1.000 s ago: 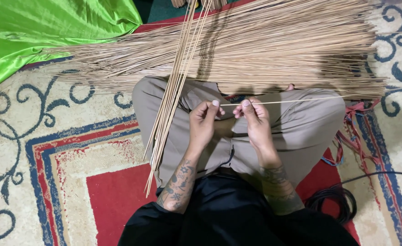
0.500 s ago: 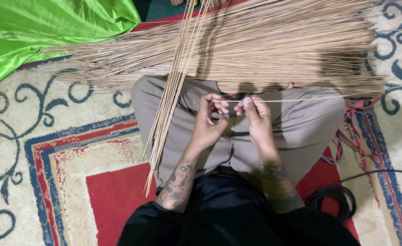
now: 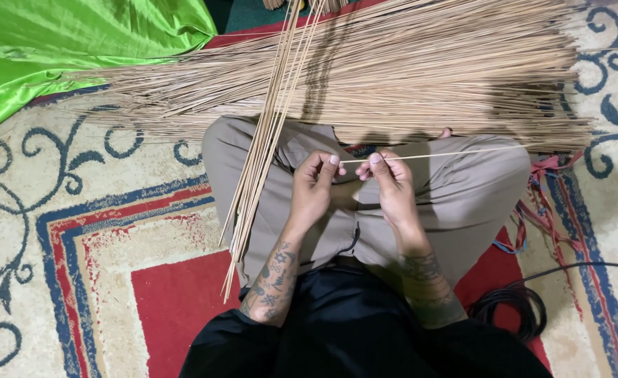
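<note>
While the person sits cross-legged on the patterned carpet (image 3: 78, 231), both hands meet just above the lap: the left hand (image 3: 314, 187) is curled nearly closed, thumb and fingertips pinching the near end of a single thin stick (image 3: 449, 154), and the right hand (image 3: 391, 183) is likewise closed in a pinch on that same stick just beside the left. From the fingers the stick runs out level to the person's right, over the right knee of the khaki trousers (image 3: 477, 189). Across the left thigh lies a slim bundle of long sticks (image 3: 267, 140), slanting from the carpet up and away. A coiled black cable (image 3: 508, 311) rests by the right hip. Farther off, a broad pile of pale sticks (image 3: 407, 70) spreads crosswise beyond the knees, and a bright green cloth (image 3: 71, 42) fills the far left corner.
</note>
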